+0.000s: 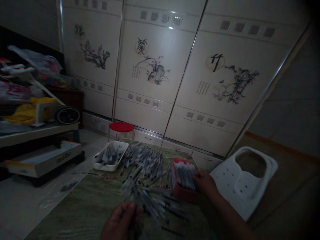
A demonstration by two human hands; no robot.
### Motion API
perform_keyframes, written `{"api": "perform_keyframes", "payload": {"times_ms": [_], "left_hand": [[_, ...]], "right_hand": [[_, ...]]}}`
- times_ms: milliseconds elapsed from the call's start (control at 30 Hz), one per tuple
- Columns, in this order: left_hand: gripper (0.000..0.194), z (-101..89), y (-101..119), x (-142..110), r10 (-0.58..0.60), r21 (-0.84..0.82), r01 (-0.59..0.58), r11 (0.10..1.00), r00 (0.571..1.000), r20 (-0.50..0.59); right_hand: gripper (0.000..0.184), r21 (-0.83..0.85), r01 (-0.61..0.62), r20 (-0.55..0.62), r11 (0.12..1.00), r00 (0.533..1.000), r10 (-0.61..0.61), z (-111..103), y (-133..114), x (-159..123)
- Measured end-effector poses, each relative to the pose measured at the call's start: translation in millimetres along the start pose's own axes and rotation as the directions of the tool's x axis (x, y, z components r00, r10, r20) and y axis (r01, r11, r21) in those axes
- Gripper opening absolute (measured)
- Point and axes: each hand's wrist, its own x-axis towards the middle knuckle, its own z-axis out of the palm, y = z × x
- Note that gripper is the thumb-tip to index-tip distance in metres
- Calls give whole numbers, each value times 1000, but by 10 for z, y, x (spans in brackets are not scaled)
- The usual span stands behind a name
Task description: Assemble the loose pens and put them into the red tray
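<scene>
My left hand (pixel 121 220) is low in the view at the near side of the table, its thumb and fingers pinched together; what they hold, if anything, is too dark to make out. Just beyond it lies a loose heap of grey-and-clear pens (pixel 150 200). On the right, my right hand (pixel 206 184) rests at the right rim of a red box (pixel 183 193), fingers closed beside the pens (pixel 184 175) packed lengthwise in it. Its fingertips are partly hidden. A larger pile of pens (pixel 143 158) spreads across the far part of the table.
A white tray (pixel 110 167) with jumbled pens stands at the table's (pixel 82 206) far left. Right of the table is a white plastic chair (pixel 245 190). A red stool (pixel 121 126) stands behind, before sliding wardrobe doors (pixel 147 110). An open carton (pixel 50 158) sits on the left.
</scene>
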Motion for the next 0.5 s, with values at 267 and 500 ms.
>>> {"api": "perform_keyframes", "payload": {"times_ms": [267, 500], "left_hand": [[56, -57, 40, -32, 118, 9, -118, 993, 987, -110], [53, -83, 54, -74, 150, -53, -160, 986, 977, -148]], "right_hand": [[32, 113, 111, -121, 987, 988, -97, -131, -180, -475], [26, 276, 272, 73, 922, 950, -302, 172, -596, -1267]]}}
